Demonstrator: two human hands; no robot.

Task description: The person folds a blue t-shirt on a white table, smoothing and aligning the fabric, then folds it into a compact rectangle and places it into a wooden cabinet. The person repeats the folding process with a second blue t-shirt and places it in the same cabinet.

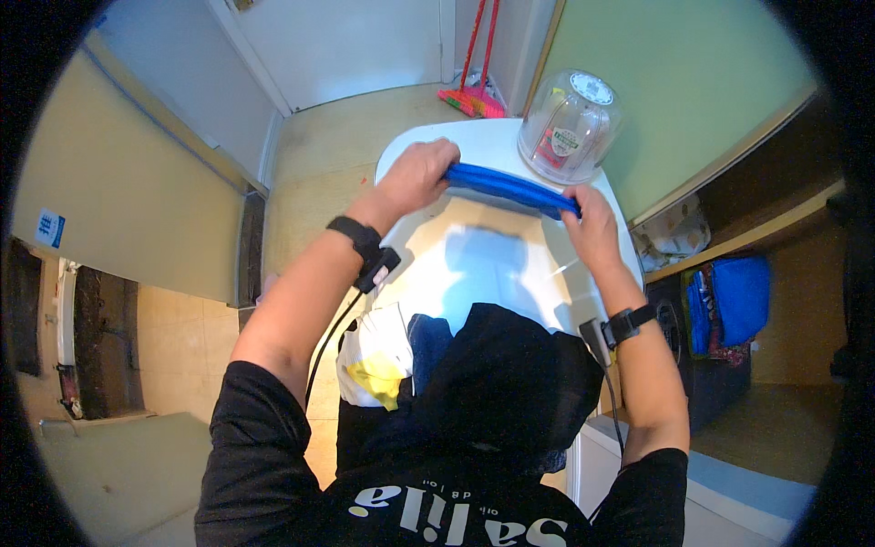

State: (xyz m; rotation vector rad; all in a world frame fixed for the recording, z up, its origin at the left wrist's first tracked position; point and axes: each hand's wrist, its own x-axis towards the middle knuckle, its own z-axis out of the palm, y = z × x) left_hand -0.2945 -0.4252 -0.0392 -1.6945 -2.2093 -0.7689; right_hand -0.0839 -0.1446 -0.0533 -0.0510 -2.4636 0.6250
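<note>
A folded blue cloth (513,188) is stretched between my two hands over the far half of a white table (417,260). Its left end is in the grip of my left hand (420,174), and my right hand (593,222) pinches the other end between thumb and fingers. The cloth appears raised off the tabletop, with a shadow below it. At the near edge of the table, against my body, lie a black cloth garment (519,369), a dark blue piece of fabric (431,342) and a white and yellow garment (376,349).
A clear plastic dome-shaped container (571,130) with labels stands at the table's far right corner. Beyond is a pink broom (472,99) near a white door (348,48). Open shelving on the right holds folded blue fabric (742,301). A cabinet panel (130,184) stands left.
</note>
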